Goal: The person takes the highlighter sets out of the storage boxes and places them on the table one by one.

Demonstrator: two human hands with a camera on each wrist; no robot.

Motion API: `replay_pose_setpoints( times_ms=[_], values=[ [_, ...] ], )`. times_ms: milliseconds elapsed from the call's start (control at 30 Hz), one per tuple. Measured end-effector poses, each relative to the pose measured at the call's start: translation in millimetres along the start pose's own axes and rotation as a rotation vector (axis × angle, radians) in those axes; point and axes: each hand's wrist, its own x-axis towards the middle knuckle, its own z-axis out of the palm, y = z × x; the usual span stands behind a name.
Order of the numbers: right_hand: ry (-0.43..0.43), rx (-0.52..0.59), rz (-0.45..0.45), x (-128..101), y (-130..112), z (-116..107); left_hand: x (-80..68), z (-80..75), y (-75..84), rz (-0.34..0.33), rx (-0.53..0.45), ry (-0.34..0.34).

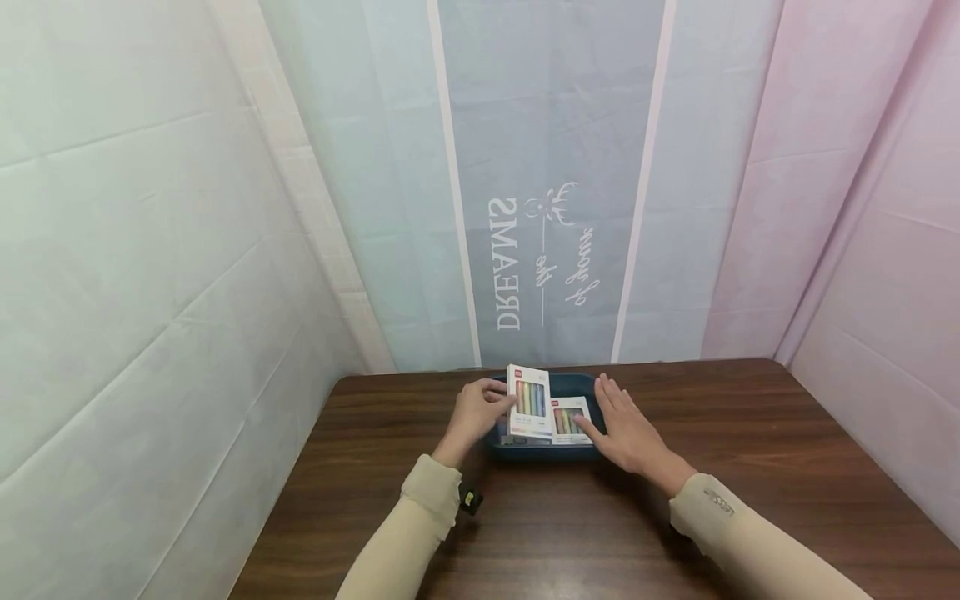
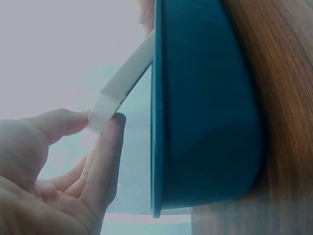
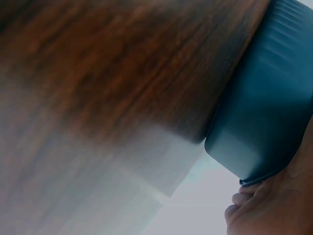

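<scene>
A dark blue tray (image 1: pixel 600 392) sits on the brown wooden table (image 1: pixel 750 467) and holds two white boxes of coloured pens. My left hand (image 1: pixel 501 402) pinches the left box (image 1: pixel 528 402) by its edge and tilts it up out of the tray. In the left wrist view, thumb and finger (image 2: pixel 105 147) grip the white box edge (image 2: pixel 122 83) beside the tray wall (image 2: pixel 205 112). My right hand (image 1: pixel 600 412) lies flat with straight fingers on the tray's right side, one fingertip on the right box (image 1: pixel 567 415). The right wrist view shows the tray's outer wall (image 3: pixel 274 112) and a few fingers (image 3: pixel 254 210).
Fabric walls close in the table on the left, back and right; the back panel (image 1: pixel 547 250) carries white lettering. The tray stands near the table's far edge. Bare wood (image 1: pixel 570 533) lies between the tray and my sleeves.
</scene>
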Motion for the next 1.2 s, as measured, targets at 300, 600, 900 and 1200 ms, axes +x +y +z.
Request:
replay_pose_setpoints(
  times_ms=[300, 600, 900, 1200],
  values=[
    [0.006, -0.003, -0.011, 1, 2, 1, -7.4, -4.0, 0.1, -0.035, -0.072, -0.045],
    [0.001, 0.009, -0.012, 0, 1, -1, -19.9, -8.2, 0.1, -0.084, -0.148, -0.079],
    [-0.003, 0.012, -0.002, -2, 1, -1, -27.2, -9.8, -2.2, -0.107, -0.189, -0.125],
    [-0.003, -0.001, -0.012, 0, 0, -2, -38.0, -7.1, -2.6, -0.125, -0.188, -0.162]
  ],
)
